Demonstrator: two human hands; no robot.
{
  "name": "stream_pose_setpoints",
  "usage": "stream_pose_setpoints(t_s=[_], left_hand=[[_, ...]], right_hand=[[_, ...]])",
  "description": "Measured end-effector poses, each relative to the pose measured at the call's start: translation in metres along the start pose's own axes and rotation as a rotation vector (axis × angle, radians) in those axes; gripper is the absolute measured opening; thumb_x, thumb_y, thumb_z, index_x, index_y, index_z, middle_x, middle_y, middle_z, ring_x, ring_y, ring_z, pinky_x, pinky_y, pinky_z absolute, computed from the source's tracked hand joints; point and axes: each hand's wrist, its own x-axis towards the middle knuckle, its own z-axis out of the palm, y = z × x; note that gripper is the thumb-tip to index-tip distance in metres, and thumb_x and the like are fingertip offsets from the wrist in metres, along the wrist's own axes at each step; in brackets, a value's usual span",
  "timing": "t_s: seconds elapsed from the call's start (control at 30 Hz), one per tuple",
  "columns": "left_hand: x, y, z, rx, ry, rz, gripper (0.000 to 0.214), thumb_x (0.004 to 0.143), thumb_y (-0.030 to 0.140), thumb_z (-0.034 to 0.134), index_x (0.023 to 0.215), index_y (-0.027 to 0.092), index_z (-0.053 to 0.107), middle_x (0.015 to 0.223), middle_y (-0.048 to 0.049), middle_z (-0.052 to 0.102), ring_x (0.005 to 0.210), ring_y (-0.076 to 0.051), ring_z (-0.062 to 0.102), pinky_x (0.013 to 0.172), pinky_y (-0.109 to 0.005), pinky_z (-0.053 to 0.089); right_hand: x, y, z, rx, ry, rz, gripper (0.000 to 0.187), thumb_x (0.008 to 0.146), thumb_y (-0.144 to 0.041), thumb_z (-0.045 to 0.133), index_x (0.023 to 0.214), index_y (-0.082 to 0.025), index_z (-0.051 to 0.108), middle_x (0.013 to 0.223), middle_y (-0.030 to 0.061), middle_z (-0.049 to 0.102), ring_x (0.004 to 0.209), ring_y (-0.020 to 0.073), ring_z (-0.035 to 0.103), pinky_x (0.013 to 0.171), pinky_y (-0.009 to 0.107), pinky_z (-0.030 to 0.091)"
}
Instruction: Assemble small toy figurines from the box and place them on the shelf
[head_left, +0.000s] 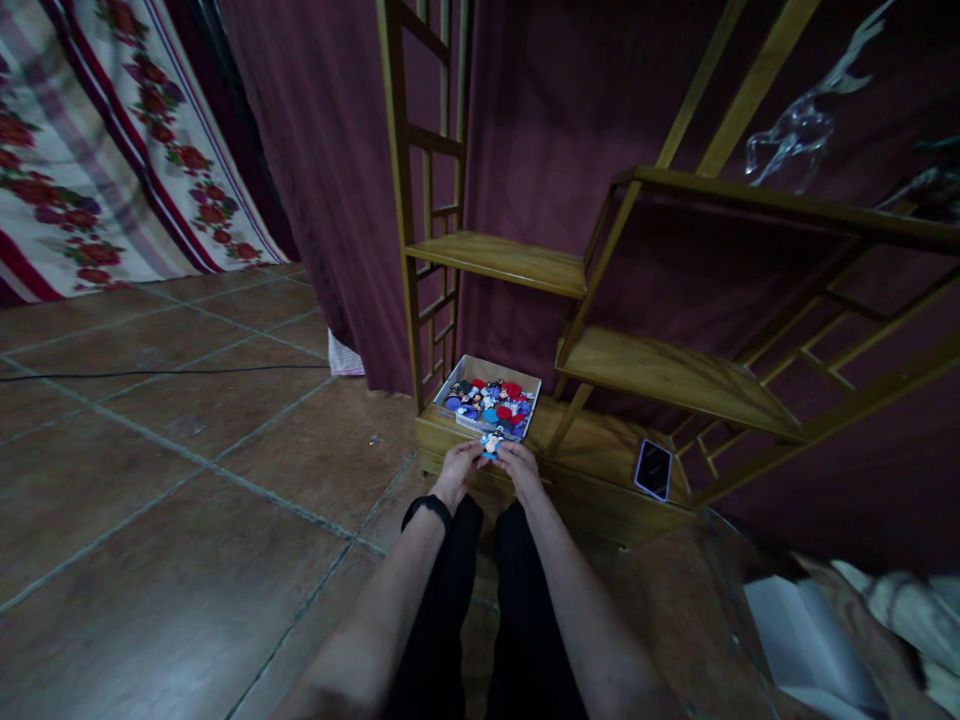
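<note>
Between my two hands I hold a small blue and white figurine (491,445), just in front of a shallow box. My left hand (458,470), with a dark band on the wrist, pinches its left side. From the right, my right hand (521,465) grips the other side. The open cardboard box (529,383) rests on the low wooden shelf. Inside it lies a jumble of several small figures (487,402) in red, blue, black and white.
A phone (653,469) lies on the lower shelf to the right. Wooden shelf boards (499,262) rise above the box. A clear deer-like ornament (799,130) stands on the upper right shelf. A white box-like thing (810,640) sits on the floor at lower right.
</note>
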Motion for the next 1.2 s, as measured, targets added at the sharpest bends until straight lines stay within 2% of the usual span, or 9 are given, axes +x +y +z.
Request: stream_pose_setpoints(t_s=[0.2, 0.33, 0.57, 0.7, 0.93, 1.1, 1.2], left_hand=[[-0.001, -0.002, 0.002, 0.036, -0.085, 0.012, 0.034, 0.047, 0.013, 0.077, 0.080, 0.010, 0.066, 0.073, -0.0062, 0.065, 0.064, -0.012, 0.058, 0.064, -0.022, 0.045], [-0.003, -0.004, 0.003, 0.086, -0.070, 0.049, 0.041, 0.044, 0.015, 0.078, 0.083, 0.012, 0.066, 0.069, -0.0033, 0.065, 0.062, -0.011, 0.056, 0.063, -0.022, 0.042], [0.000, -0.006, 0.002, 0.159, -0.070, 0.085, 0.041, 0.043, 0.015, 0.078, 0.082, 0.013, 0.067, 0.070, -0.0023, 0.064, 0.065, -0.012, 0.056, 0.068, -0.024, 0.042], [0.000, -0.005, 0.002, 0.161, -0.121, 0.097, 0.043, 0.046, 0.016, 0.077, 0.087, 0.012, 0.066, 0.076, -0.0041, 0.065, 0.068, -0.012, 0.057, 0.069, -0.024, 0.042], [-0.004, -0.006, 0.008, 0.219, -0.111, 0.101, 0.053, 0.048, 0.015, 0.076, 0.098, 0.012, 0.061, 0.079, -0.0034, 0.064, 0.060, -0.010, 0.054, 0.059, -0.021, 0.041], [-0.001, -0.009, 0.005, 0.392, -0.100, 0.209, 0.048, 0.051, 0.010, 0.071, 0.098, 0.015, 0.060, 0.083, -0.0027, 0.063, 0.067, -0.013, 0.055, 0.067, -0.024, 0.043], [-0.003, -0.010, 0.002, 0.673, -0.037, 0.306, 0.045, 0.054, 0.008, 0.067, 0.098, 0.017, 0.060, 0.088, -0.0052, 0.062, 0.077, -0.017, 0.056, 0.073, -0.026, 0.041]], right_hand=[[0.000, 0.000, 0.000, 0.020, 0.043, -0.009, 0.029, 0.053, -0.034, 0.075, 0.075, -0.016, 0.066, 0.081, 0.0047, 0.067, 0.075, 0.0188, 0.063, 0.070, 0.033, 0.053], [0.000, -0.001, 0.000, -0.012, 0.033, -0.002, 0.030, 0.053, -0.034, 0.074, 0.077, -0.017, 0.066, 0.084, 0.0046, 0.067, 0.078, 0.0193, 0.063, 0.070, 0.033, 0.052], [-0.006, -0.010, 0.000, -0.167, 0.065, -0.005, 0.025, 0.056, -0.035, 0.071, 0.076, -0.020, 0.067, 0.082, 0.0016, 0.068, 0.078, 0.0180, 0.062, 0.069, 0.029, 0.050], [-0.008, -0.012, 0.003, -0.104, 0.044, -0.012, 0.027, 0.055, -0.036, 0.071, 0.077, -0.020, 0.066, 0.084, 0.0020, 0.068, 0.079, 0.0175, 0.062, 0.070, 0.029, 0.049], [-0.006, -0.010, 0.001, -0.024, 0.078, -0.038, 0.031, 0.054, -0.037, 0.073, 0.076, -0.018, 0.065, 0.082, 0.0034, 0.068, 0.081, 0.0195, 0.062, 0.074, 0.034, 0.050], [-0.008, -0.013, -0.002, 0.012, 0.087, -0.053, 0.029, 0.052, -0.034, 0.074, 0.075, -0.018, 0.064, 0.080, 0.0029, 0.068, 0.080, 0.0204, 0.063, 0.075, 0.036, 0.051], [-0.011, -0.018, -0.003, 0.030, 0.064, -0.055, 0.028, 0.052, -0.033, 0.075, 0.073, -0.018, 0.064, 0.079, 0.0028, 0.067, 0.079, 0.0203, 0.063, 0.077, 0.038, 0.051]])
